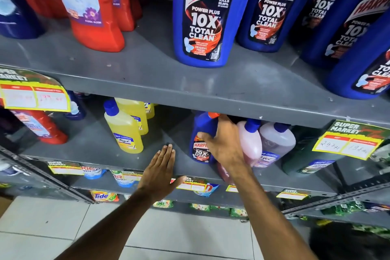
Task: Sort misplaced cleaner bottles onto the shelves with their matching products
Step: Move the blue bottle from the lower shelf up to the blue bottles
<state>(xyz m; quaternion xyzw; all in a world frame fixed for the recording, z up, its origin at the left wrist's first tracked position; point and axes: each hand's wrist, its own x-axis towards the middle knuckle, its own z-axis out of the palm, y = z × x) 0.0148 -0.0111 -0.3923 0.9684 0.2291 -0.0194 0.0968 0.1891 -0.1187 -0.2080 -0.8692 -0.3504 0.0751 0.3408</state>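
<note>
Small blue Harpic bottle [202, 143], red cap, dark label, is gripped by right hand [223, 143] on middle shelf [147, 160], pink Lizol bottle [250, 143] at 3 o'clock. Left hand [160, 171] spread flat, empty.

The picture is bright with soft, even light from above. The big blue bottles [203, 15] at the top look sharp, and their words are easy to read. The gray shelf [211, 84] has a pale shine near the middle. Under it the space is darker. The red bottles [92, 6] at the upper left look blurry. Straight lines bend near the edges.
</note>
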